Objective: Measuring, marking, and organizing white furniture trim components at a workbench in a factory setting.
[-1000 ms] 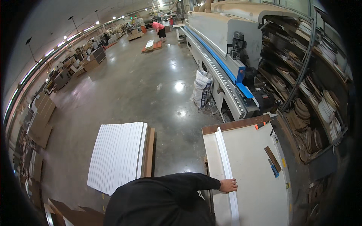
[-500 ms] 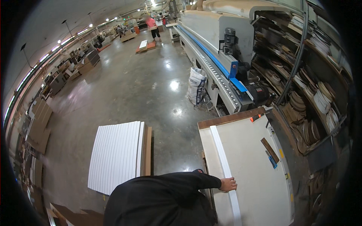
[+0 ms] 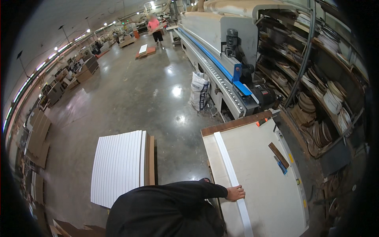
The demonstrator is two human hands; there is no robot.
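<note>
My left hand is closed over a long, narrow white strip, with its fingers bent across the strip's far side. The strip runs lengthwise along the left part of a pale worktable, and its near end passes out of the picture. A black sleeve reaches across from the lower left to this hand. My right hand does not show. Farther right on the tabletop lie a short brown strip and a blue-handled tool. An orange-and-black-handled tool rests by the far edge.
Left of my arm stands a stack of white-edged boards. Beyond the table are a long machine with a blue rail and a white sack. Shelves of coiled edging line the right. A distant person holds a board.
The view has shifted slightly, so most things sit farther left in the picture. My left hand stays on the white strip. The distant person's board has changed its tilt.
</note>
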